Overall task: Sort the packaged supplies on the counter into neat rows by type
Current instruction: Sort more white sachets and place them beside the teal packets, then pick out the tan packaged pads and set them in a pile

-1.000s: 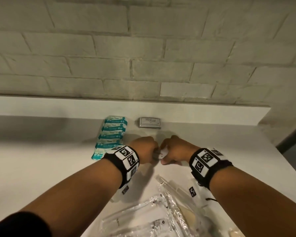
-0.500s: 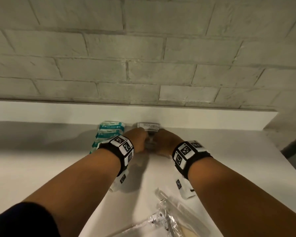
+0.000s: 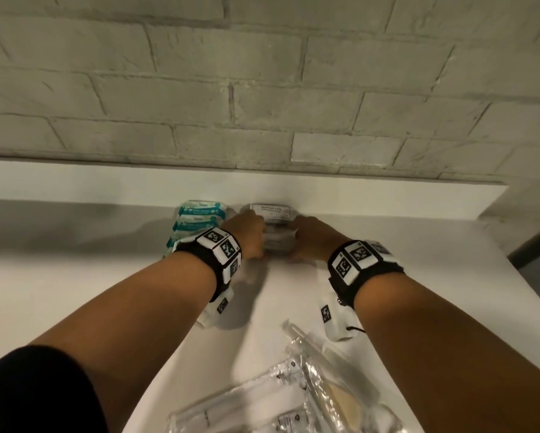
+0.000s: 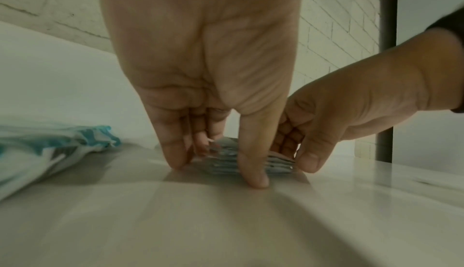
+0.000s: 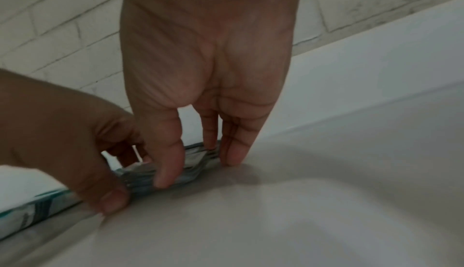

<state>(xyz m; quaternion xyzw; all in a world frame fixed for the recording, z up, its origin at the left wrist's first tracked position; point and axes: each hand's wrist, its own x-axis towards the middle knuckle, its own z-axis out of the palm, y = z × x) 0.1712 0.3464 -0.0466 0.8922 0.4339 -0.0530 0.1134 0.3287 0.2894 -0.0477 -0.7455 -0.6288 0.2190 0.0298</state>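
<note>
Currently both hands work one small stack of flat sachets (image 3: 278,237), thin foil-like packets with grey print, lying on the smooth white counter (image 3: 75,292) close to its raised back lip. Top sachet shows a white label with dark text, too blurred to read fully.

Left hand (image 3: 246,235) is on the stack's left side, right hand (image 3: 309,242) on its right side, stack squeezed between them. In the left wrist view the left fingers (image 4: 253,172) point straight down, thumb tip on the counter at the stack's near edge, the other fingertips against its far left edge. In the right wrist view the right fingers (image 5: 233,152) also point down: thumb pressed on the near edge, fingertips at the right end. Fingers of both hands are mostly straight and pressing the stack edges rather than wrapped around it.

Just left of the stack sits a row of soft white-and-teal packs (image 3: 196,223), overlapping like shingles, crinkly film wrap, running from the back lip toward the person. Near edge of the counter: a loose heap of clear plastic pouches (image 3: 293,395), glossy and wrinkled, with something tan inside one.

Rough grey-white brick wall (image 3: 262,89) behind.
</note>
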